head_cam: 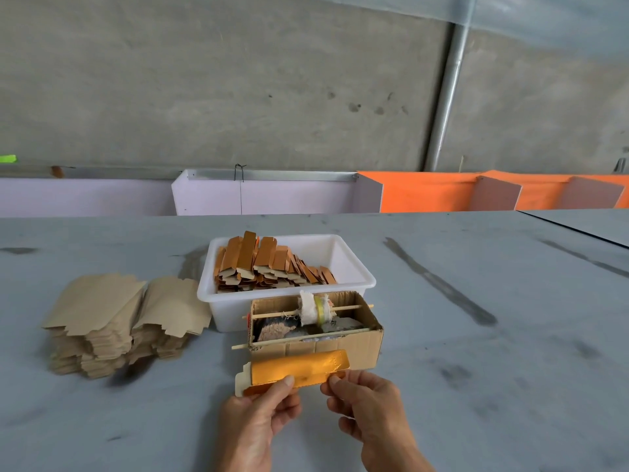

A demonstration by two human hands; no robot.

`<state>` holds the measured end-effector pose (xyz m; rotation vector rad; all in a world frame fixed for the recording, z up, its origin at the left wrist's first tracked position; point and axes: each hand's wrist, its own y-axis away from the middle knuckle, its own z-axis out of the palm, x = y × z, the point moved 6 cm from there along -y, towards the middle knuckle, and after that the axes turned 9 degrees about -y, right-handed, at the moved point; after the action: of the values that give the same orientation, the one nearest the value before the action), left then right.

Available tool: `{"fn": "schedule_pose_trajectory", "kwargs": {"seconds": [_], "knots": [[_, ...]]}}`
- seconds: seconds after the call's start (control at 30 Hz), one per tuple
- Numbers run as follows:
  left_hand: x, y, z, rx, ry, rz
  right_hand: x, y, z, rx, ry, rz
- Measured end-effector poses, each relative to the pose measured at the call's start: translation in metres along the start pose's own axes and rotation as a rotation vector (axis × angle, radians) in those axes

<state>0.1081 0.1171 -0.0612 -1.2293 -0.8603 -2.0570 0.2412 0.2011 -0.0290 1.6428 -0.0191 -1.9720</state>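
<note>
- A stack of brown blanks [126, 318] lies left of centre on the tabletop [476, 386].
- A white tub [354, 267] at mid-tabletop holds folded cartons [269, 267].
- A cardboard box [340, 349] touches the tub's near side.
- Left hand [258, 417]: thumb and fingers pinch the gold carton [296, 371], near the tabletop's near edge, just before the box.
- Right hand [367, 407] pinches the carton's right end.

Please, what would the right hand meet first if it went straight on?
Holding the gold carton, the right hand would probably meet the cardboard box first, just beyond; depth is unclear.
</note>
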Motion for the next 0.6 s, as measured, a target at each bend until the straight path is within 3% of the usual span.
{"fn": "schedule_pose_trajectory", "kwargs": {"seconds": [0.6], "knots": [[0.0041,0.001,-0.0014,-0.005,0.015,0.007,-0.0088,0.0014,-0.0007,0.029,0.074,0.006]]}}
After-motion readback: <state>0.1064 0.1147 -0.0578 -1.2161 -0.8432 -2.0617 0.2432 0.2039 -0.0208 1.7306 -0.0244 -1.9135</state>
